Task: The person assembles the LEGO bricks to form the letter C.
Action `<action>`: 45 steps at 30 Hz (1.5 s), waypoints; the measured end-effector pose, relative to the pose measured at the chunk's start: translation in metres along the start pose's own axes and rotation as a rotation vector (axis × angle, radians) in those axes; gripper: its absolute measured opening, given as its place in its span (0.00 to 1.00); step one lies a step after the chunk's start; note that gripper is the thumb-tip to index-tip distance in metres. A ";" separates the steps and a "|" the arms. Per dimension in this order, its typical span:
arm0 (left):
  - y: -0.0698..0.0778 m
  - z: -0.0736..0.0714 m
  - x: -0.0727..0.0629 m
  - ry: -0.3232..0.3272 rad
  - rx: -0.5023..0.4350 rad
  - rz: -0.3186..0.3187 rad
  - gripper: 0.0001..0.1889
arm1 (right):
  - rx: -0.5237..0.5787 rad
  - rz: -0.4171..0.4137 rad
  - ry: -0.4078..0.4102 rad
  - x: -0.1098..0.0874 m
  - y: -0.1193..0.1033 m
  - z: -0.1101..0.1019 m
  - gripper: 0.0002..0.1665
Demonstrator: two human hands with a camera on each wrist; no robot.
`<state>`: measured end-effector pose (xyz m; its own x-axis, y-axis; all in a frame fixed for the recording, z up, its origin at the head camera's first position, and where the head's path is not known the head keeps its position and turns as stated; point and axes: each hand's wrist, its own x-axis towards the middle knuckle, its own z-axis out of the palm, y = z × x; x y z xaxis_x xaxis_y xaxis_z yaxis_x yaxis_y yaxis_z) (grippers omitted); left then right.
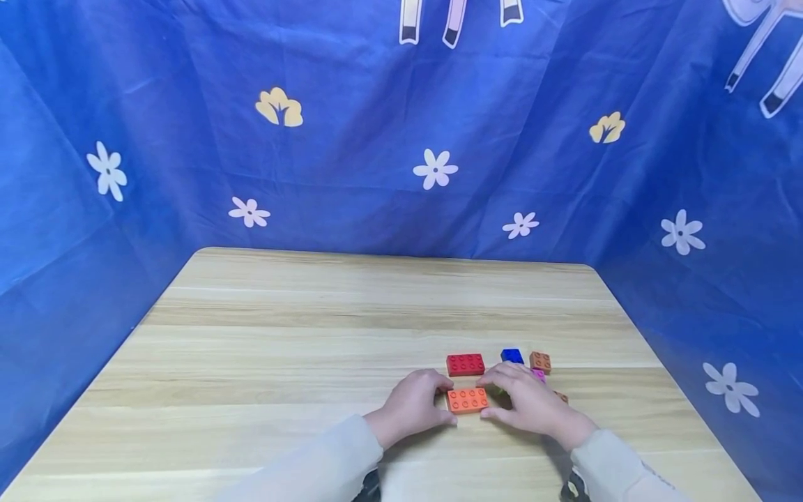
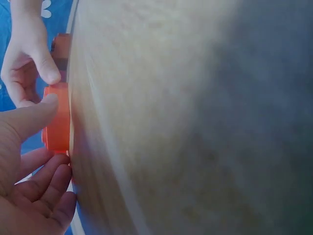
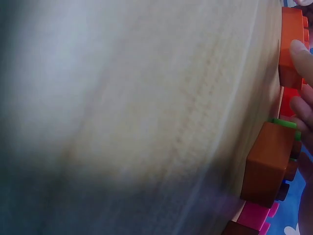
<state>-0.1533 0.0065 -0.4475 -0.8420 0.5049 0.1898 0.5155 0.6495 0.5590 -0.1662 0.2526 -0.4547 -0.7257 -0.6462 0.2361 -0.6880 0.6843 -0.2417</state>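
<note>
An orange building brick (image 1: 467, 400) with two rows of studs lies on the table between both hands. My left hand (image 1: 414, 404) pinches its left end, thumb on the near side and index finger toward the far side. At the other end my right hand (image 1: 533, 401) holds the brick the same way; its thumb (image 3: 302, 58) lies against the near face in the right wrist view. Just beyond sits a red brick (image 1: 465, 364). A green brick (image 3: 284, 123) is mostly hidden behind a brown brick (image 3: 268, 164) beside the right hand.
Past the right hand stand a blue brick (image 1: 511, 355) and a light brown brick (image 1: 540, 361). A magenta brick (image 1: 539, 375) and another brown one (image 1: 561, 397) show partly behind that hand. The wooden table (image 1: 251, 362) is enclosed by a blue patterned curtain (image 1: 351, 167).
</note>
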 end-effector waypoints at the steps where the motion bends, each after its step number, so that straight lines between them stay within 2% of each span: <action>1: 0.000 0.000 0.000 0.003 0.004 0.003 0.26 | -0.001 -0.004 0.000 0.000 0.000 0.000 0.25; 9: 0.004 0.001 0.001 0.001 0.026 -0.004 0.22 | -0.010 -0.006 -0.015 0.000 -0.001 0.000 0.23; 15: -0.001 -0.002 0.000 0.016 0.019 0.017 0.21 | 0.025 -0.015 0.004 0.005 -0.003 -0.001 0.23; 21: -0.006 -0.015 0.000 0.000 -0.015 0.018 0.20 | 0.069 0.005 0.030 0.013 -0.010 -0.005 0.22; 31: -0.025 -0.042 -0.008 0.001 -0.110 0.021 0.20 | 0.147 0.024 0.075 0.035 -0.026 -0.005 0.22; 45: -0.052 -0.067 -0.030 0.058 -0.110 0.021 0.19 | 0.290 0.039 0.092 0.066 -0.054 0.010 0.22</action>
<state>-0.1656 -0.0804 -0.4287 -0.8405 0.4822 0.2469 0.5153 0.5710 0.6391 -0.1770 0.1694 -0.4350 -0.7571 -0.5790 0.3026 -0.6422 0.5746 -0.5074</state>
